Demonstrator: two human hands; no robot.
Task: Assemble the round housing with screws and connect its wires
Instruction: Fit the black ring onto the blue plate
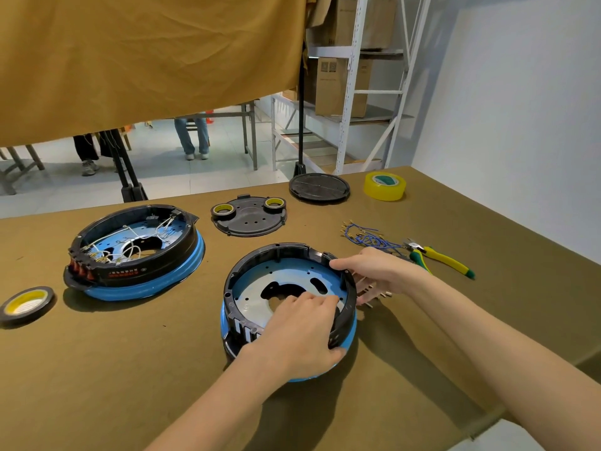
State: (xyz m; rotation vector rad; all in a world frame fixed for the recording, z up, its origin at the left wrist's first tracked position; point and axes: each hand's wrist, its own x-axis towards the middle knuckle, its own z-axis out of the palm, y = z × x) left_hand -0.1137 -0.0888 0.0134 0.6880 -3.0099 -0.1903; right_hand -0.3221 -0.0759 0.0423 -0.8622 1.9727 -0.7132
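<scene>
My left hand (297, 333) reaches in over the near rim of the round housing (289, 307), fingers curled down onto the metal plate inside and thumb hooked outside against the blue band, so it grips the rim. My right hand (379, 271) comes in from the right, thumb laid along the top of the far right rim, fingers bent down outside the wall; it holds the housing there. The housing sits on the tabletop (162, 369) in front of me, near the middle. Just right of it lie the blue wires (367, 237) and the yellow-green pliers (439, 257). A second, wired housing (136, 252) stands well apart to the left, and bare tabletop lies open toward me and between the two housings.
</scene>
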